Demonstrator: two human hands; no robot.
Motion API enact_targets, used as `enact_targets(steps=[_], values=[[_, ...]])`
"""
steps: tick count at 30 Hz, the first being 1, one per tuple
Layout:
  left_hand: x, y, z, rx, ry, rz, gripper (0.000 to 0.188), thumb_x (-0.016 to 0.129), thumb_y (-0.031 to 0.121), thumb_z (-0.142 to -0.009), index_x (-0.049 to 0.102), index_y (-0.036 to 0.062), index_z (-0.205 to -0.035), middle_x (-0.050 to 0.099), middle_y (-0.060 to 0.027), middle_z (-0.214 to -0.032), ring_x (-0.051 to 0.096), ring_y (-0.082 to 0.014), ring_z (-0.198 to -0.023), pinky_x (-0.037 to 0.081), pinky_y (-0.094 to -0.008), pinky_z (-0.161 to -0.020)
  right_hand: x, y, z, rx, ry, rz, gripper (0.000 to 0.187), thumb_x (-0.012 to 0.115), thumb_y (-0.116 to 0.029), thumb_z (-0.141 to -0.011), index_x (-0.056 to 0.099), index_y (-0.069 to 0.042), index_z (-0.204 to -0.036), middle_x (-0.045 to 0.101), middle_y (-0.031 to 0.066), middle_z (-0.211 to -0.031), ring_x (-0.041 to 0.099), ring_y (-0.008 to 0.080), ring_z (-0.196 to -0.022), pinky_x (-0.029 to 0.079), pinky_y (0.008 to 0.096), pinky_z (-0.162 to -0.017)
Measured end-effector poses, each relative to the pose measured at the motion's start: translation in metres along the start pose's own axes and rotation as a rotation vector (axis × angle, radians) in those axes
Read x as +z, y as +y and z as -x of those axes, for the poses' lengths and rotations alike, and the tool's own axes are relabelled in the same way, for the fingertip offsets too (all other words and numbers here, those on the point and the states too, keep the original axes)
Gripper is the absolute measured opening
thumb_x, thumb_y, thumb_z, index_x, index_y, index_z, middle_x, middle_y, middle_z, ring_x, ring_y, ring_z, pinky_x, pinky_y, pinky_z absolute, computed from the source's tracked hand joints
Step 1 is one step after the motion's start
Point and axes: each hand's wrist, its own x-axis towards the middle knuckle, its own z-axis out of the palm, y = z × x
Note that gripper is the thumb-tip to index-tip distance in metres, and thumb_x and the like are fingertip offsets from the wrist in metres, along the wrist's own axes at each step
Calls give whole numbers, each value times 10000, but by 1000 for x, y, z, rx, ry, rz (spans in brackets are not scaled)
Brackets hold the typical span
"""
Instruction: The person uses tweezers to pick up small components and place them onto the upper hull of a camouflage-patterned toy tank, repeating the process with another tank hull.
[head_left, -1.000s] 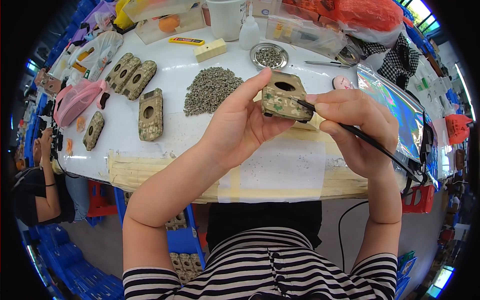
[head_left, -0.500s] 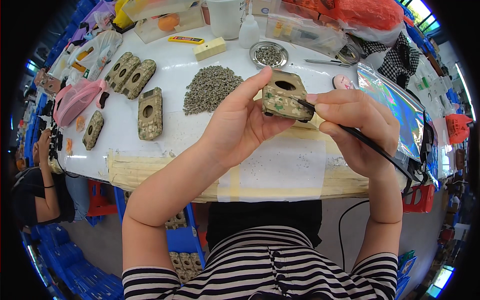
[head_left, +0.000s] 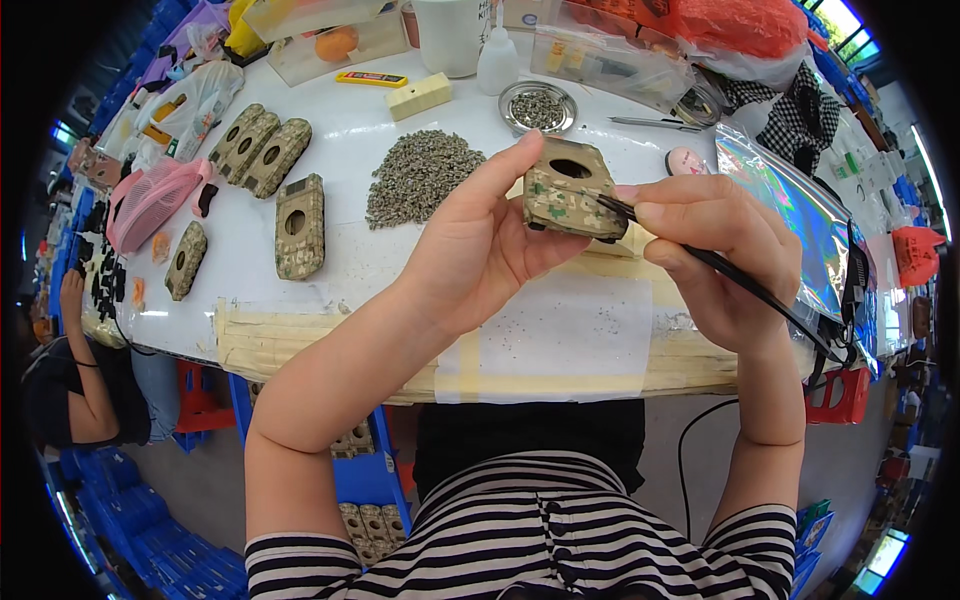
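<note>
My left hand [head_left: 470,245] holds a camouflage toy tank hull [head_left: 562,203] tilted above the near part of the table. The thumb lies along its far left edge and the fingers are under it; a round dark hole shows in its top. My right hand [head_left: 728,235] pinches black tweezers [head_left: 745,278], their tips against the hull's right side. Whether the tips grip a small part is too small to tell. Left of my hands, a heap of small greyish-green parts [head_left: 425,178] lies on the table, with another toy hull [head_left: 300,228] beside it.
Several more hulls [head_left: 262,150] sit at the left, near a pink mesh item [head_left: 158,205]. Farther back are a round metal dish [head_left: 567,112] of small parts, a white squeeze bottle [head_left: 498,68], a yellow block [head_left: 420,97] and clear bins. A co-worker's arm [head_left: 88,375] shows at far left.
The tweezers have shifted slightly, and their tips now look spread apart on the hull's side. My left hand and the hull stay nearly still. The co-worker's hand at far left has moved.
</note>
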Motion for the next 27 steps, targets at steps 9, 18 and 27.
enact_targets(steps=[9,18,27], values=[[-2,0,0,4,-4,-13,331,465,318,-944,535,30,-1090,636,-78,-989,657,-143,-839,588,-249,-684,0,3,2,53,28,-54,173,743,-84,-709,633,-18,-824,669,87,-815,656,242,-772,513,308,-695],[-3,0,0,10,-14,-11,345,454,318,-948,533,22,-1107,633,-86,-1004,655,-157,-858,585,-260,-709,0,2,2,49,13,-50,174,741,-82,-706,638,-14,-829,665,96,-820,655,249,-776,520,309,-701],[-2,0,0,11,-15,-17,349,445,323,-951,532,22,-1106,639,-86,-995,661,-156,-847,589,-255,-696,-1,1,1,57,11,-43,170,738,-88,-711,638,-12,-826,663,98,-820,657,252,-776,521,307,-694]])
